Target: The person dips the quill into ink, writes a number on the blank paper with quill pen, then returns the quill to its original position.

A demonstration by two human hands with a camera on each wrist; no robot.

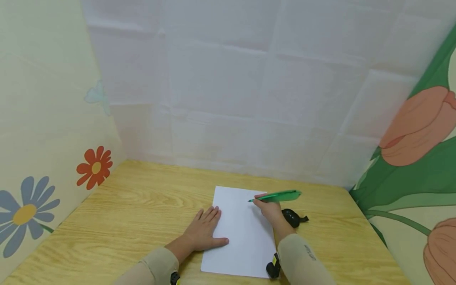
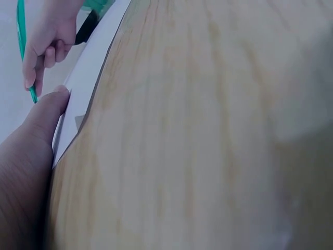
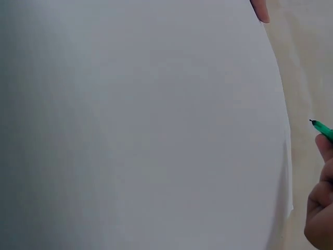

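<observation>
A white sheet of paper (image 1: 244, 233) lies on the wooden table (image 1: 135, 206). My left hand (image 1: 204, 229) rests flat on its left edge, fingers straight and thumb out over the paper (image 2: 88, 67). My right hand (image 1: 268, 209) grips a green pen (image 1: 279, 196), its tip over the upper right part of the sheet. In the left wrist view the right hand (image 2: 49, 44) pinches the pen (image 2: 23, 47) point down. The right wrist view shows the blank paper (image 3: 145, 130) and the pen tip (image 3: 318, 126).
A small black object (image 1: 293, 217) lies on the table just right of my right hand. Patterned walls close in the table on the left, back and right. Bare wood spreads left of the paper and along the far edge.
</observation>
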